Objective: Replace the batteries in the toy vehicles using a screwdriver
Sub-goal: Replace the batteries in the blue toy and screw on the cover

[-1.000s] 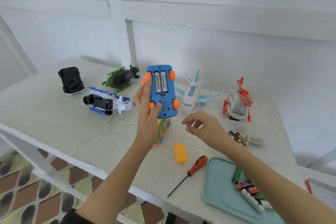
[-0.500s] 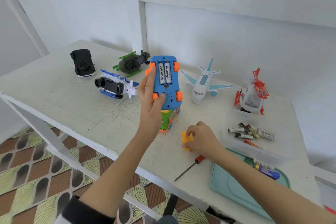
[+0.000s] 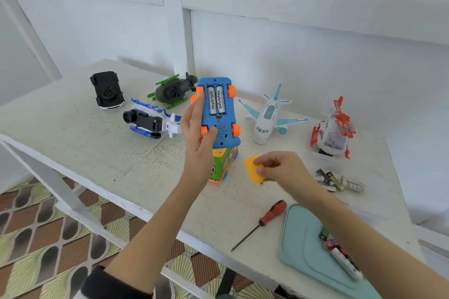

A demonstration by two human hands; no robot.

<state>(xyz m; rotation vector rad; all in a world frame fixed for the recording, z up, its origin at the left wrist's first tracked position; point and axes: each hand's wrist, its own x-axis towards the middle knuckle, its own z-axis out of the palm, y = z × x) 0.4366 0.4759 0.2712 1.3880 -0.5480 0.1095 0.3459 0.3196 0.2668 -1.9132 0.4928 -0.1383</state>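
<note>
While my left hand (image 3: 198, 139) grips the light toy bus (image 3: 218, 114) mid-frame, right hand (image 3: 279, 168) pinches the thin, stiff battery cover (image 3: 251, 167) by its edge.

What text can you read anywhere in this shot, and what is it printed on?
"Heybright": on each of the two batteries in the open bay of the blue toy bus, held by the left hand.
Loose batteries on the table: printing too small to read.
Green helicopter label: blurred.

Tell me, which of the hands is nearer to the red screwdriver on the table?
Right. The right hand, pinching the yellow battery cover, is just above the red screwdriver. The left hand holds the blue toy bus farther away.
</note>
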